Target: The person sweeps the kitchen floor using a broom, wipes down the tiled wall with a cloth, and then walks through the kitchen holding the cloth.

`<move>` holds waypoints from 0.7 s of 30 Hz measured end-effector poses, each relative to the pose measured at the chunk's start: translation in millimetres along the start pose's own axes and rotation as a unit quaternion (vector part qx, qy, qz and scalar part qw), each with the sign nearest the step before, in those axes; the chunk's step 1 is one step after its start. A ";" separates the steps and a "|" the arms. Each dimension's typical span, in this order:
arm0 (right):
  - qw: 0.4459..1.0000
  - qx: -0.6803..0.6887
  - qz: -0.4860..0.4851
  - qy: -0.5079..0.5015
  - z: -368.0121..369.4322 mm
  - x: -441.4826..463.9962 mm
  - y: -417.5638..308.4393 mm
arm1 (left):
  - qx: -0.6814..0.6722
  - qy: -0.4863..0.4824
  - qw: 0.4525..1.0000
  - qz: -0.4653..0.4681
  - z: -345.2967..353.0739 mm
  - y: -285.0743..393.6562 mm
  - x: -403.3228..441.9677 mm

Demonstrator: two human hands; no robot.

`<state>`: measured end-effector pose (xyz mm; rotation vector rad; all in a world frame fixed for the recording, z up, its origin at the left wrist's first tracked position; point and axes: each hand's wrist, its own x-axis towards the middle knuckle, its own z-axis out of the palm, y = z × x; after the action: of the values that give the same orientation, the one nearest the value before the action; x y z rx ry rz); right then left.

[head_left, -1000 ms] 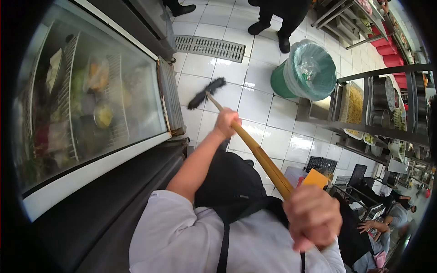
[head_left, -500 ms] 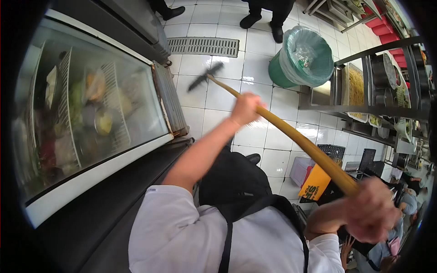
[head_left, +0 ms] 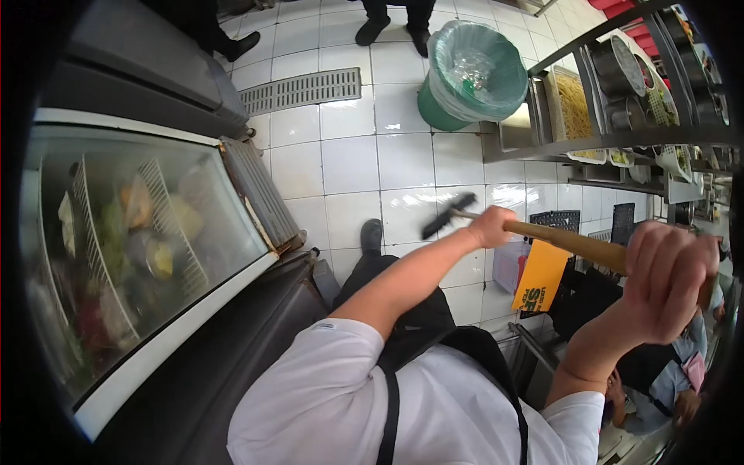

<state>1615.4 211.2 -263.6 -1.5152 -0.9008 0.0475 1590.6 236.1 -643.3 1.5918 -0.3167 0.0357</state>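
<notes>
My left hand (head_left: 492,226) is wrapped round the lower part of a floor squeegee's long wooden handle (head_left: 573,242). My right hand (head_left: 668,283) grips the upper end of that handle, close to the camera. Beyond my left hand, the squeegee's narrow black head (head_left: 449,216) is at the shiny white tiled floor (head_left: 349,167), just past my shoe (head_left: 372,235). Whether its whole edge presses on the tiles I cannot tell.
A glass-door fridge (head_left: 139,248) stands left. Ahead are a floor drain grate (head_left: 302,91), a lined green bin (head_left: 446,108) and another person's shoes (head_left: 373,29). Metal shelving (head_left: 612,143) and a yellow sign (head_left: 540,275) are on the right. Another person (head_left: 651,372) is at lower right.
The squeegee's head has come from near the drain grate back toward my body and to the right. My left hand moved right with the handle; my right hand rose slightly. The view shifted.
</notes>
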 end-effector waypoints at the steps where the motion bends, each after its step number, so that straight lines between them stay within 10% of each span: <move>1: 0.999 0.008 -0.031 -0.003 -10.6 -11.6 3.7 | 0.014 0.000 1.000 0.014 -10.9 -15.0 -1.3; 14: 0.984 0.143 0.012 0.102 58.4 -137.6 111.0 | 0.371 0.121 0.921 -0.015 -224.3 -98.2 -52.8; 21: 0.972 0.144 -0.080 0.171 -48.1 -121.3 15.3 | 0.281 -0.010 0.958 -0.063 -122.7 26.0 -9.3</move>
<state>1564.9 106.6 -325.0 -1.1336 -0.7014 -0.1884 1597.0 358.1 -613.6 2.1755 -0.2297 0.0114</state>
